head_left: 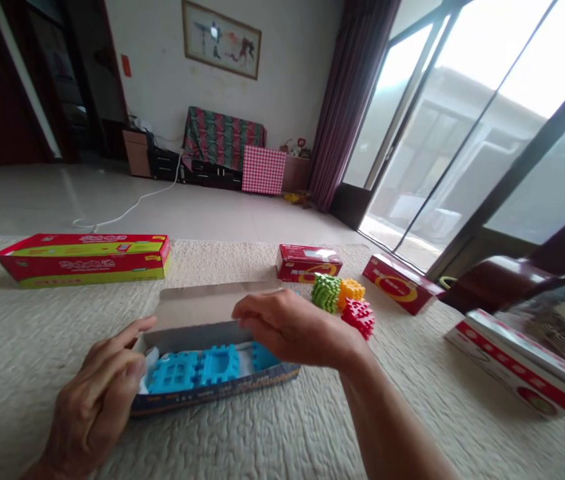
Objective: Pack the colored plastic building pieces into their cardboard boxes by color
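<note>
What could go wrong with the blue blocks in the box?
The lid stands open behind the blue blocks, so it might flop down onto the right hand, which is over the box.

The left hand is at the box's other end, so a bump there could perhaps shift the box and rattle the blocks.

The green block, yellow block and red block sit near the right hand, so it might knock them.

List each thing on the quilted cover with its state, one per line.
Dark blue box: open, flap back
Blue pieces: inside it, partly covered
Green pieces: outside it
Yellow pieces: outside it
Red pieces: outside it
Middle red box: looks closed
Right red box: looks closed
Red-yellow box: closure unclear
Red-white box: closure unclear
</note>
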{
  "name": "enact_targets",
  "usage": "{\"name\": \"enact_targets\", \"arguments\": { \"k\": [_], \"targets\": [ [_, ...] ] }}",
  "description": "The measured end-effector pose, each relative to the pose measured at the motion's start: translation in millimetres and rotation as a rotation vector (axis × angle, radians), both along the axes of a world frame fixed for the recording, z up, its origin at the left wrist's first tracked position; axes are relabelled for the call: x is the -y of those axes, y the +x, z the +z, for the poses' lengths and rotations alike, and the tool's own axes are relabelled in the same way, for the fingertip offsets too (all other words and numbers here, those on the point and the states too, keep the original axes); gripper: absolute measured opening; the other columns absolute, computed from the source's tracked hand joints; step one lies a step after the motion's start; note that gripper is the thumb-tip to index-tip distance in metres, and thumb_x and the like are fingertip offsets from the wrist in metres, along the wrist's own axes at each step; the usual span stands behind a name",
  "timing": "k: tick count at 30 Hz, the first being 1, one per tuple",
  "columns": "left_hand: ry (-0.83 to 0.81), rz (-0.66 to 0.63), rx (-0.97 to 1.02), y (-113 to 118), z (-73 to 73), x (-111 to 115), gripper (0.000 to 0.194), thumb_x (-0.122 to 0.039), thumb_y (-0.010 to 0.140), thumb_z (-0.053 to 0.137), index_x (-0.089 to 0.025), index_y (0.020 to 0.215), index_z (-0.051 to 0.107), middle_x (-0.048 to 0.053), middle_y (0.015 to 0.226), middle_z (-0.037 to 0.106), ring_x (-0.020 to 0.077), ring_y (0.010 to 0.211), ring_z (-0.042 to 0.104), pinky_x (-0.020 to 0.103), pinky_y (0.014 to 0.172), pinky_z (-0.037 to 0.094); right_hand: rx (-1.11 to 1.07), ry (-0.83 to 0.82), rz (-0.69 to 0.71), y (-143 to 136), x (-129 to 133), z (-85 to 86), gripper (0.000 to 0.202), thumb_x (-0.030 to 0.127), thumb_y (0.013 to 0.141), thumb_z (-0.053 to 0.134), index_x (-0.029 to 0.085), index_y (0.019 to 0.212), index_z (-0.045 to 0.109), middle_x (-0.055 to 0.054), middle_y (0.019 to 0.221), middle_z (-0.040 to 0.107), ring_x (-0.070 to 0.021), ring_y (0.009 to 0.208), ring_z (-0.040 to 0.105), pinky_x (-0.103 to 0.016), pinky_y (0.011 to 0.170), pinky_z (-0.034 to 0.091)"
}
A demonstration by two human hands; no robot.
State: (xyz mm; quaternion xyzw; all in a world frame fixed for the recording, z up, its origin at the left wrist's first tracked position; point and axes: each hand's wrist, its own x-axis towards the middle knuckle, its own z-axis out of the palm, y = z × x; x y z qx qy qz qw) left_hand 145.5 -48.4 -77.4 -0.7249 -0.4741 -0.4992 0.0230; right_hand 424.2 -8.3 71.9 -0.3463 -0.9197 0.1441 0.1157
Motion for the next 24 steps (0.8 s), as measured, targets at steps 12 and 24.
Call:
{"name": "enact_targets", "arguments": {
  "k": [12,24],
  "targets": [
    [-0.099,0.056,0.104,0,7.3,4,0.019,-0.03,0.083,0.047,-0.036,0.094,0.061,-0.005,0.131,0.06,0.0308,0.114,0.057,0.049,0.102,0.041,0.097,0.071,-0.442,66,-47,-14.9,0.025,0.012,0.079,0.048,0.015,0.096,0.066,-0.009,0.092,0.071,-0.0176,0.081,0.064,-0.027,0.067,0.042],
    [-0.084,0.055,0.047,-7,9.5,3,0.014,-0.027,0.085,0.047,-0.032,0.089,0.06,-0.004,0.13,0.06,0.0275,0.11,0.059,0.045,0.098,0.044,0.216,0.013,-0.371,60,-68,-51.2,0.053,0.009,0.069,0.062,0.015,0.121,0.059,-0.013,0.126,0.062,-0.0224,0.115,0.057,-0.031,0.097,0.043]
  ]
}}
